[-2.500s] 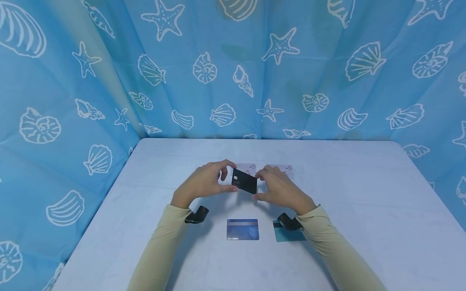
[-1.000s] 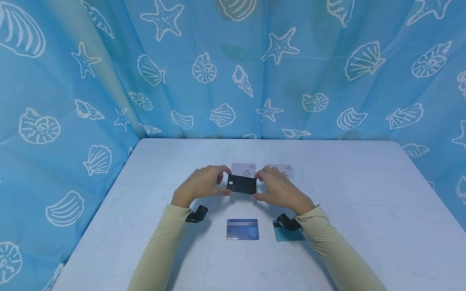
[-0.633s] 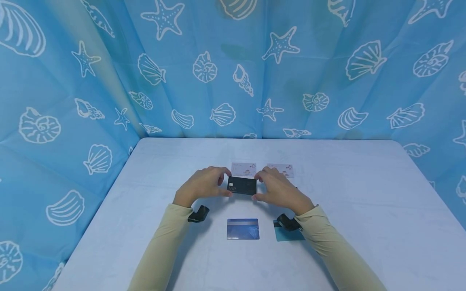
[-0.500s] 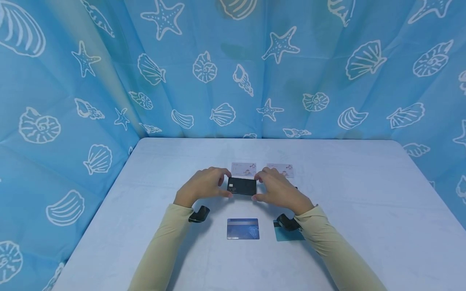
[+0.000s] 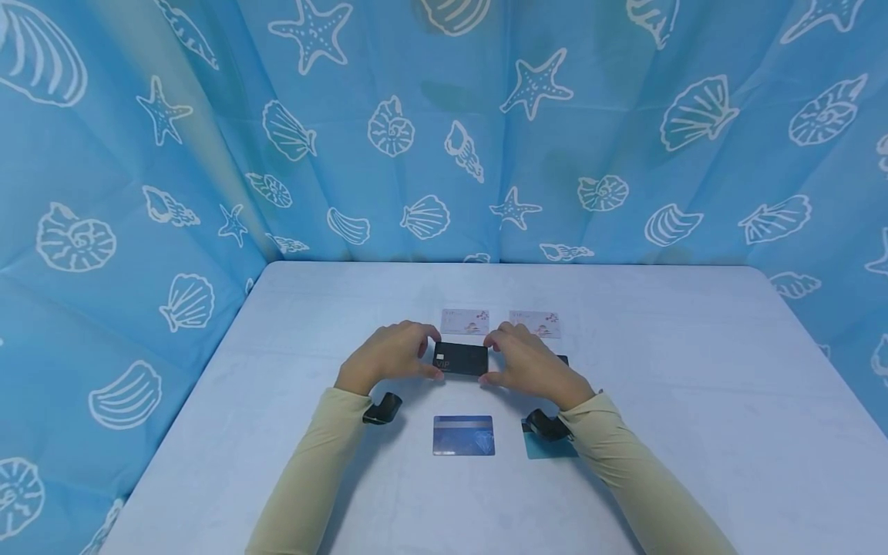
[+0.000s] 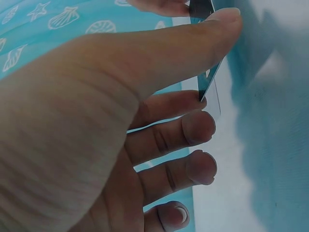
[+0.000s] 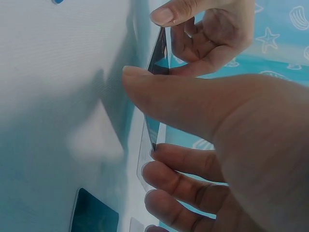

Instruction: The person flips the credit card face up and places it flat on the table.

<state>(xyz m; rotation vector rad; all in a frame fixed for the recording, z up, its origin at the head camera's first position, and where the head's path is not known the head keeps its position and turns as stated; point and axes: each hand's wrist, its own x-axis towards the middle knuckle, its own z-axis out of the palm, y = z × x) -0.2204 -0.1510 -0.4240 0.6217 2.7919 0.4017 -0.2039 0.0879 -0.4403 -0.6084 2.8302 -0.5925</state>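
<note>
Both hands hold one black card (image 5: 461, 359) marked VIP, with a small light chip at its left. My left hand (image 5: 391, 354) pinches its left end between thumb and index finger, while the other fingers stay off it in the left wrist view. At the right end, my right hand (image 5: 534, 362) pinches it the same way. The card is raised off the table, its face tilted toward me; in the right wrist view it appears edge-on (image 7: 153, 121). A second dark card (image 5: 564, 359) lies mostly hidden behind the right hand.
Two pale printed cards (image 5: 465, 321) lie side by side behind the hands. Nearer me lies a blue card (image 5: 463, 436); right of it, a teal card (image 5: 548, 447) is partly covered by the right wrist's camera. A blue seashell curtain (image 5: 444, 139) hangs behind the white table (image 5: 659, 347).
The black card, slanted down to the right at first, has turned level and come slightly lower. Both hands move with it, still pinching its ends. More of the pale cards shows.
</note>
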